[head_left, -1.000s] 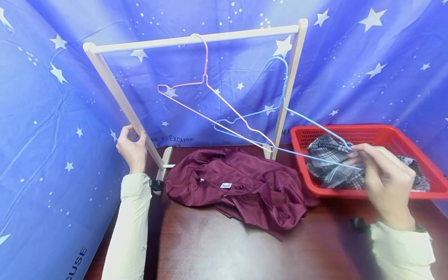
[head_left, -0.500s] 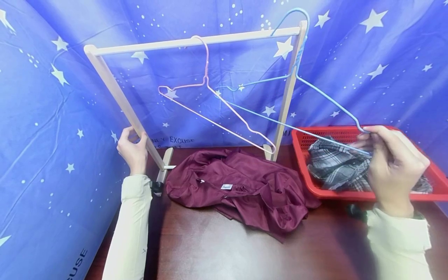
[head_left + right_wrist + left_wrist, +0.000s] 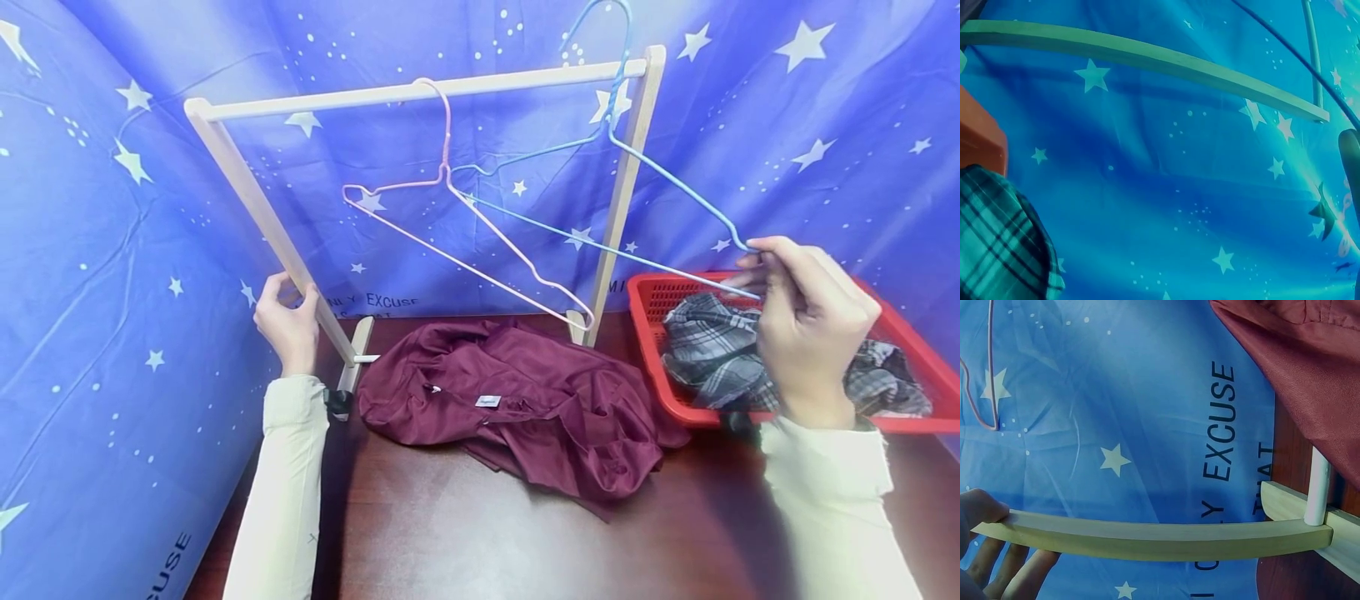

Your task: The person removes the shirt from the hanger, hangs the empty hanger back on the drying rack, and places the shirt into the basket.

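Observation:
My left hand (image 3: 288,325) holds the left post of a small wooden clothes rack (image 3: 427,87), thumb on one side and fingers on the other; the left wrist view shows the fingers (image 3: 1030,575) against the post. With its fingertips, my right hand (image 3: 813,325) pinches one end of a blue wire hanger (image 3: 678,185). The hanger's hook rises above the right part of the rail, overlapping it in the head view. A pink wire hanger (image 3: 495,237) hangs from the middle of the rail. Only a fingertip (image 3: 1350,156) of my right hand shows in the right wrist view.
Below the rack a crumpled maroon garment (image 3: 517,417) lies on the dark wooden table (image 3: 450,533). At right stands a red plastic basket (image 3: 648,367) with grey plaid cloth (image 3: 712,337) inside. A blue star-patterned curtain (image 3: 750,125) surrounds the table.
My right hand has raised the blue hanger from below the rail to hook-above-rail height, then shifted it left. The left hand stays on the post, and the garment and pink hanger keep their places.

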